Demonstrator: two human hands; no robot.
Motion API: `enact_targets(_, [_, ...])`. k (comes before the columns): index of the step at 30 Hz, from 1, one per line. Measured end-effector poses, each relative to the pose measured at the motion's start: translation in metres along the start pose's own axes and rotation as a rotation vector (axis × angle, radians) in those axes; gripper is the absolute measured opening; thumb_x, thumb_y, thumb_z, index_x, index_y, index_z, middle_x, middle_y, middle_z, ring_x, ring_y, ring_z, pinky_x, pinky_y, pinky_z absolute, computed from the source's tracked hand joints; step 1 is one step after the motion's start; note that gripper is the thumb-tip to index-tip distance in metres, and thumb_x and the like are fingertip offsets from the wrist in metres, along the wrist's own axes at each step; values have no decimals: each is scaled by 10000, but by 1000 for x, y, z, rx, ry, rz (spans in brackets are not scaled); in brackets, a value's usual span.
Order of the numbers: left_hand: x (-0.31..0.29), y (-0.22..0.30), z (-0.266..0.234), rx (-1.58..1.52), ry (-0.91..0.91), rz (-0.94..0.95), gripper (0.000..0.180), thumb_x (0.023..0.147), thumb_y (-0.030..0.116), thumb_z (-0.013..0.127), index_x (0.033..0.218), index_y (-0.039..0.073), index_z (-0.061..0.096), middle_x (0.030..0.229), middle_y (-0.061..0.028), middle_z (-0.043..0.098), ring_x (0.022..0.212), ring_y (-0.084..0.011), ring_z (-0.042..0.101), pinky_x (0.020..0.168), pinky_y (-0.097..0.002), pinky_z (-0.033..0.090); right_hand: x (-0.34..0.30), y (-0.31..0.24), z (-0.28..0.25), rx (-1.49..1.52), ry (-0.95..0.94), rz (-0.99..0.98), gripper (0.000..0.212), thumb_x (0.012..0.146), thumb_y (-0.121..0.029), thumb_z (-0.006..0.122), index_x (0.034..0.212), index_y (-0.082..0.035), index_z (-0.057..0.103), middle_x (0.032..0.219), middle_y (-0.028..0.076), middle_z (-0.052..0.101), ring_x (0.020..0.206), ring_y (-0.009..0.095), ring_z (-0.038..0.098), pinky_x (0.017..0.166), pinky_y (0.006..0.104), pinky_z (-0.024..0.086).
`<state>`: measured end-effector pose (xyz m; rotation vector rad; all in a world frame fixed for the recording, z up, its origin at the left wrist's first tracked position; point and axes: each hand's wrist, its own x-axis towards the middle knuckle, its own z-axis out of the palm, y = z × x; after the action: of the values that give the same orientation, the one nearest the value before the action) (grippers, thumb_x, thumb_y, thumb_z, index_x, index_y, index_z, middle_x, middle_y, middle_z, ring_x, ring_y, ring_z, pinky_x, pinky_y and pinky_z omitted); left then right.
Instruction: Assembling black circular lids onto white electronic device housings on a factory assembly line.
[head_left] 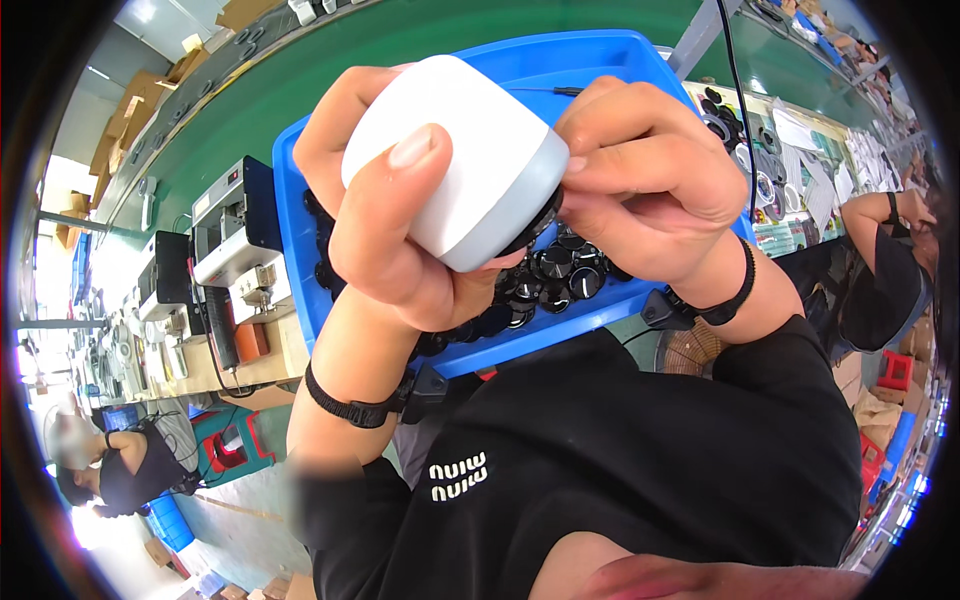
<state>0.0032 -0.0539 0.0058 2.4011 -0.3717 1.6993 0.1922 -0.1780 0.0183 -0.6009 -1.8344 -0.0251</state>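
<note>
My left hand (385, 225) is wrapped round a white, rounded housing (465, 130) with a pale grey band (515, 200) at one end. Its thumb lies across the white side. The housing is tilted, and a black part (540, 220) shows at its grey end. My right hand (665, 170) is closed, thumb and forefinger pinched together against the grey rim; what lies between those fingertips is hidden. Below both hands stands a blue plastic bin (300, 260), holding several glossy black round parts (555, 262).
Black-and-silver bench machines (232, 225) stand left of the bin. A green work surface (330, 45) runs behind it. Ring-shaped parts (765, 190) and papers lie at the right, near a hanging black cable (738, 90). Other people sit at far left and far right.
</note>
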Motion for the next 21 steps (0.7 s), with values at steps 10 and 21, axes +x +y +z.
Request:
enact_targets(10, [-1, 5, 0, 24, -15, -28, 795, 1043, 469, 665, 1598, 57, 273, 1326, -300, 549, 1079, -362, 685, 886, -453, 584, 0, 3, -1, -54, -42, -32, 391, 821, 129, 769, 1187, 28, 675, 1128, 186, 674, 943, 270, 687, 771, 361, 553])
enact_targets(21, [-8, 31, 23, -876, 94, -839, 500, 1133, 295, 464, 1525, 4, 360, 1258, -160, 622, 1054, -212, 654, 945, -378, 553, -4, 11, 19, 336, 3, 545, 623, 1050, -224, 590, 1612, 4, 449, 1340, 127, 662, 1169, 172, 651, 954, 307, 513])
